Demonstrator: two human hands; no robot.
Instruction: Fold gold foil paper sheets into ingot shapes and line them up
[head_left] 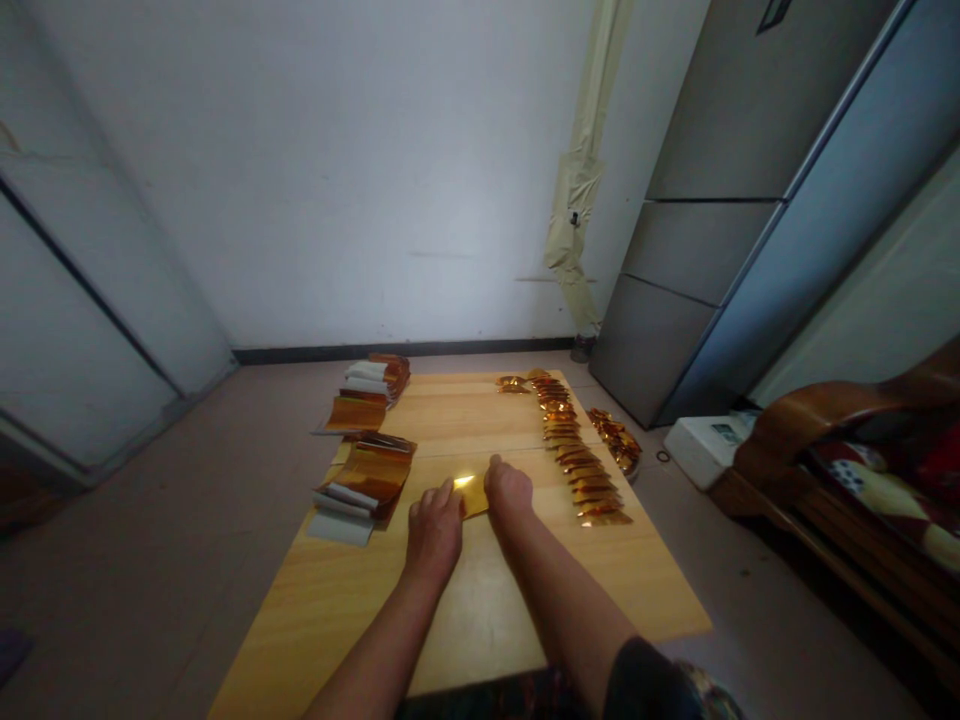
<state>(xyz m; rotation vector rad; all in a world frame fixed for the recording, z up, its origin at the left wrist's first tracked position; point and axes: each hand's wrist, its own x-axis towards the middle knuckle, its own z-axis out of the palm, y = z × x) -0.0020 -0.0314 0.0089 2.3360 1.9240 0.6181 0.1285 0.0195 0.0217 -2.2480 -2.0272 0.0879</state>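
Note:
A small shiny gold foil sheet lies on the light wooden table, between my two hands. My left hand rests on its left edge, and my right hand covers its upper right part, so both hands hold it down. Much of the sheet is hidden under my fingers. Left of my hands stand two stacks of amber foil packets with white strips. To the right, a long row of folded gold foil pieces runs up the table.
A small heap of gold foil pieces sits at the table's right edge. Beyond the table stand a steel refrigerator and a white box. A wooden sofa is at the right, with a wall ahead.

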